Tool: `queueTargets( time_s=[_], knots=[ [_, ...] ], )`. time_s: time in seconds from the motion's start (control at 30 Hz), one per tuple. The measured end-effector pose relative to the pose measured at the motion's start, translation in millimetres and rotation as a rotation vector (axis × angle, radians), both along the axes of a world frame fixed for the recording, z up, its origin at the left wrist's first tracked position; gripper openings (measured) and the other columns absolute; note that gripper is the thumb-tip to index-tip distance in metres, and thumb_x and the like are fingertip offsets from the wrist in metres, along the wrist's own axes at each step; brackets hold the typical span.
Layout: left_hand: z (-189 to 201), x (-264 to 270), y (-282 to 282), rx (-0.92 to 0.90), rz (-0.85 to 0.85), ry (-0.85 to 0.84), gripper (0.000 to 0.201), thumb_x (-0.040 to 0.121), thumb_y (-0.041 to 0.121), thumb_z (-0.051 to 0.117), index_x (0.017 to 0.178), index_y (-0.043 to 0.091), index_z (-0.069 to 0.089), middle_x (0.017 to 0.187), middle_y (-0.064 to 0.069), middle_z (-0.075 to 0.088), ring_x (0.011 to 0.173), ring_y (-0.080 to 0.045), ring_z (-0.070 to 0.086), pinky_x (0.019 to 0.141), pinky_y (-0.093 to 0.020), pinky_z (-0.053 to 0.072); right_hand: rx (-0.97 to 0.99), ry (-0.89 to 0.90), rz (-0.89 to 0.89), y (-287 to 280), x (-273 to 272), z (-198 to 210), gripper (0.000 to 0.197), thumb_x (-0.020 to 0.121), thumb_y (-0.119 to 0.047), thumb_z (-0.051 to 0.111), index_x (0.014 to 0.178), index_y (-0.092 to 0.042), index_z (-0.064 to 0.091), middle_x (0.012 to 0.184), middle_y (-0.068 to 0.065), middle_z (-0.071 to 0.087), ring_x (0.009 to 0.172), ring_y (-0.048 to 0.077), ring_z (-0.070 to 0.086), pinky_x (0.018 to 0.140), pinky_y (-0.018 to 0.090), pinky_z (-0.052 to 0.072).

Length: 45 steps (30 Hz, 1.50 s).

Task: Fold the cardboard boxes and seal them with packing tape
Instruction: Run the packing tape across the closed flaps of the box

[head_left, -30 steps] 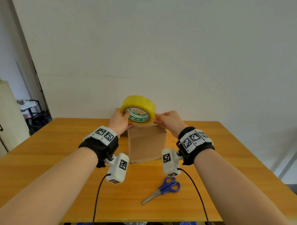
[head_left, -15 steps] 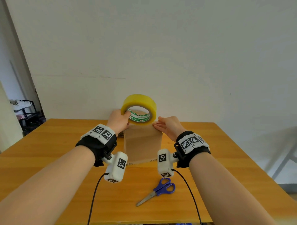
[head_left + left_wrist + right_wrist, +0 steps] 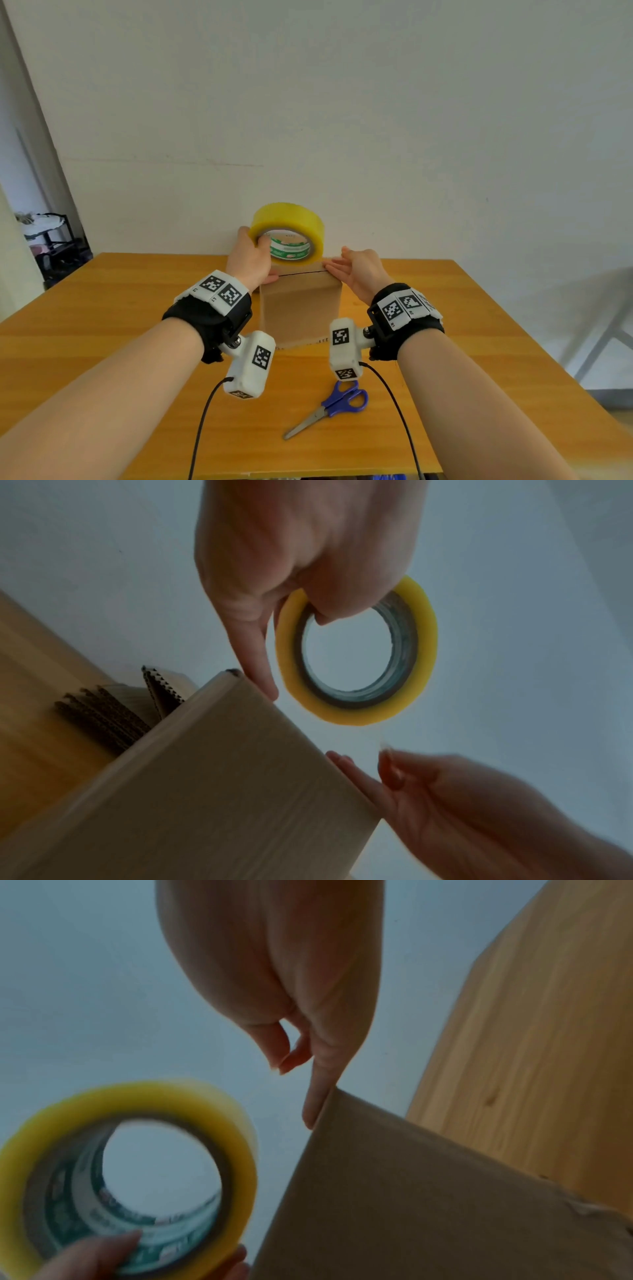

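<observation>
left hand (image 3: 251, 258): grips packing tape roll (image 3: 287, 233), just above cardboard box (image 3: 300, 308) top
right hand (image 3: 356, 270): fingers straight, pressing box's right top edge

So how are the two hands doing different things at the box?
The left hand grips the yellow tape roll above the cardboard box, thumb through its core; the right hand has no roll, fingers laid straight along the box's top edge. Both are at the box's top.

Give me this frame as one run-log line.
left hand: grips tape roll above box | right hand: pinches at box top edge | scissors: on table
</observation>
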<state>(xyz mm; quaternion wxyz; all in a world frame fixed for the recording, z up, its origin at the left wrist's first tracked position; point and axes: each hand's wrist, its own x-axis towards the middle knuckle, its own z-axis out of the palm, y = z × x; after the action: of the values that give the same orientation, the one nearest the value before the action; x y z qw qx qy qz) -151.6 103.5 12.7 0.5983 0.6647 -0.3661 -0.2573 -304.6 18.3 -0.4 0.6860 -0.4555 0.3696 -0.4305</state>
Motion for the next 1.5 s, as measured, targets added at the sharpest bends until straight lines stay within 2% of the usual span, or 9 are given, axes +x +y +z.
queueTargets(
  time_s=[0.13,0.27,0.4,0.5,0.6,0.73,0.9,1.23,1.5],
  knots=[
    [-2.0,4.6,0.6,-0.004,0.030,0.135,0.017,0.101,0.024,0.036,0.116,0.017,0.037,0.122,-0.016,0.053,0.083,-0.035,0.067,0.060,-0.034,0.057,0.054,-0.060,0.009,3.1,-2.3,-1.8,0.041,0.100,-0.001,0.040,0.136,0.016,0.032,0.131,0.035,0.046,0.119,0.040,0.054,0.093,0.033,0.049],
    [-4.9,3.8,-1.5,-0.006,0.021,0.130,0.020,0.099,0.028,0.041,0.115,0.016,0.043,0.122,-0.016,0.055,0.081,-0.033,0.068,0.069,-0.037,0.058,0.076,-0.117,0.007,0.7,-4.4,-1.9,0.042,0.100,-0.001,0.040,0.138,0.015,0.030,0.129,0.035,0.047,0.111,0.038,0.057,0.092,0.034,0.049],
    [-2.1,1.7,-0.9,-0.006,0.023,0.071,0.033,0.095,0.045,0.045,0.116,0.019,0.043,0.120,-0.009,0.054,0.087,-0.033,0.067,0.071,-0.038,0.059,0.080,-0.123,0.026,-3.8,-8.5,-2.9,0.033,0.098,0.000,0.043,0.129,0.012,0.040,0.104,0.026,0.055,0.092,0.033,0.062,0.081,0.036,0.055],
    [-0.8,0.3,-1.1,-0.016,0.012,0.000,0.036,0.093,0.049,0.047,0.113,0.020,0.041,0.117,-0.008,0.052,0.096,-0.034,0.064,0.067,-0.036,0.059,0.047,-0.018,-0.024,-9.7,-7.9,-3.1,0.019,0.098,-0.002,0.045,0.115,0.007,0.047,0.083,0.015,0.051,0.073,0.024,0.057,0.065,0.029,0.055],
    [-3.9,2.2,-1.5,-0.021,0.008,-0.054,0.039,0.091,0.050,0.050,0.111,0.018,0.042,0.115,-0.009,0.054,0.096,-0.033,0.064,0.068,-0.037,0.059,0.002,0.106,-0.056,-12.5,-7.9,-5.9,0.013,0.098,-0.004,0.046,0.107,0.005,0.049,0.076,0.012,0.049,0.064,0.021,0.053,0.053,0.025,0.051],
    [-7.1,3.5,-3.9,-0.027,0.006,-0.096,0.043,0.088,0.052,0.053,0.110,0.017,0.042,0.113,-0.009,0.055,0.100,-0.031,0.062,0.068,-0.038,0.059,-0.013,0.165,-0.067,-15.2,-9.0,-9.7,0.008,0.097,-0.003,0.047,0.102,0.003,0.050,0.072,0.012,0.051,0.061,0.020,0.054,0.048,0.023,0.050],
    [-9.3,3.3,-4.1,-0.028,0.025,-0.136,0.046,0.085,0.054,0.057,0.107,0.017,0.043,0.112,-0.007,0.054,0.102,-0.027,0.060,0.068,-0.039,0.060,0.011,0.253,-0.052,-18.9,-6.7,-11.9,0.021,0.095,0.002,0.046,0.075,-0.001,0.049,0.069,0.012,0.048,0.058,0.021,0.049,0.053,0.028,0.046],
    [-11.5,4.9,-4.9,-0.024,0.020,-0.161,0.039,0.085,0.046,0.062,0.108,0.020,0.044,0.107,-0.009,0.055,0.096,-0.026,0.063,0.068,-0.037,0.060,0.000,0.361,-0.009,-17.9,-0.9,-25.2,0.024,0.094,-0.003,0.049,0.071,-0.004,0.053,0.068,0.008,0.050,0.057,0.018,0.047,0.052,0.026,0.041],
    [-15.9,10.1,-2.2,-0.034,-0.031,-0.167,0.039,0.085,0.033,0.067,0.114,0.021,0.043,0.105,-0.015,0.058,0.091,-0.023,0.065,0.071,-0.033,0.060,-0.038,0.616,0.078,-18.8,8.3,-30.2,0.031,0.098,-0.024,0.044,0.071,-0.009,0.049,0.067,0.006,0.045,0.060,0.019,0.042,0.058,0.028,0.035]
  ],
)
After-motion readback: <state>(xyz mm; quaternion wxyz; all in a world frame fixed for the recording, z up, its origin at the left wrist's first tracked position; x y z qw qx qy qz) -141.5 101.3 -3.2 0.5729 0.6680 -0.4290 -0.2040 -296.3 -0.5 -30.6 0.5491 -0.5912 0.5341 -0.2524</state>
